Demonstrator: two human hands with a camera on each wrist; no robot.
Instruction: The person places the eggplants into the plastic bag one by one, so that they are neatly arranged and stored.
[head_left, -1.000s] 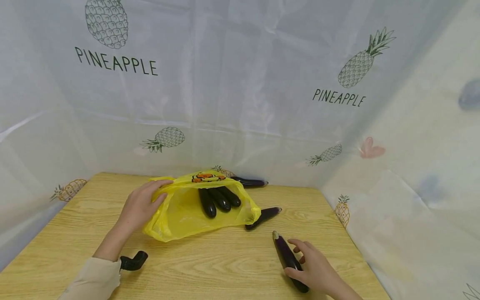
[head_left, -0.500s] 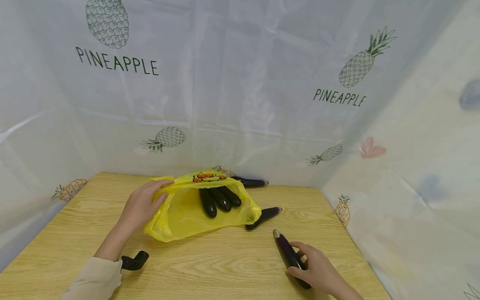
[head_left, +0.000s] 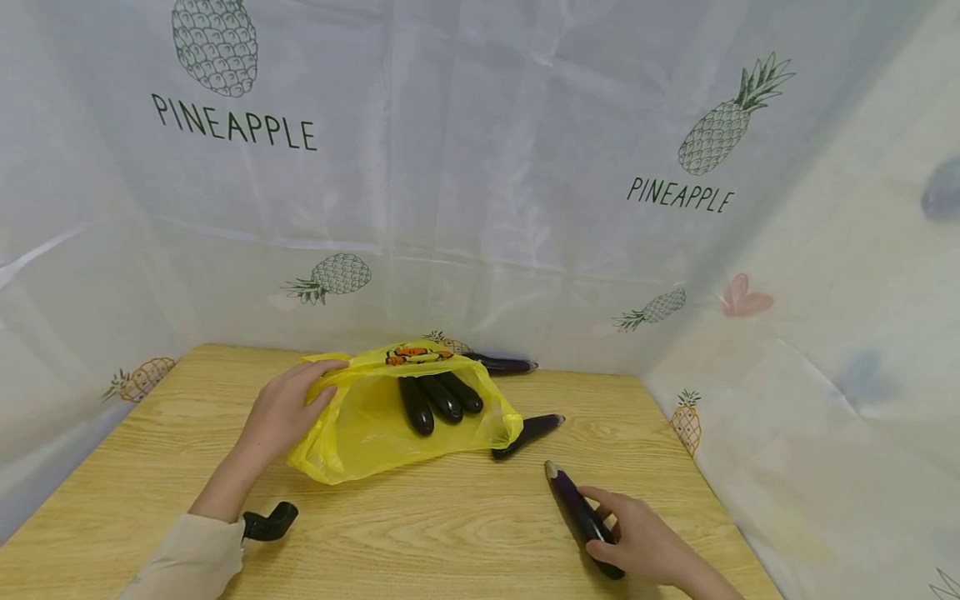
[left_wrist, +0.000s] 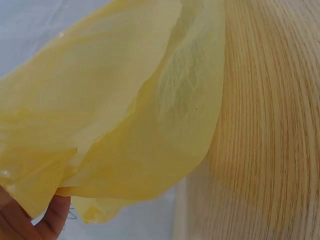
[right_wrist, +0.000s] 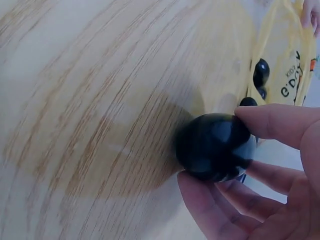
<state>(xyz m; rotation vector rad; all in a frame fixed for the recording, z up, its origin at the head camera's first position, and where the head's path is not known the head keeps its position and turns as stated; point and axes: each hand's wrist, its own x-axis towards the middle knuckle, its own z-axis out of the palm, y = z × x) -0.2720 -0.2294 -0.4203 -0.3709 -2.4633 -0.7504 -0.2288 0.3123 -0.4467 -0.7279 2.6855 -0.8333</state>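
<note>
As shown in the head view, pinching one eggplant [head_left: 576, 510] between thumb and fingers of the right hand [head_left: 639, 537], at the near right of the table [head_left: 420, 546]. Located to the right and near side of the yellow bag [head_left: 375, 437], with pale stem end toward the far left. Contact with tabletop: cannot tell. Pinching the bag's left edge with the left hand [head_left: 287, 408]; mouth gaping, with three eggplants [head_left: 441, 402] inside. Judged by glossy skin: likely firm, moderately heavy, slippery, easily bruised if dropped. Best taken round the thick middle, with thumb opposed to fingers; held here toward the blunt near end, hence likely to dip at the stem. Bag judged light, limp, easily torn; best pinched at the rim.
</note>
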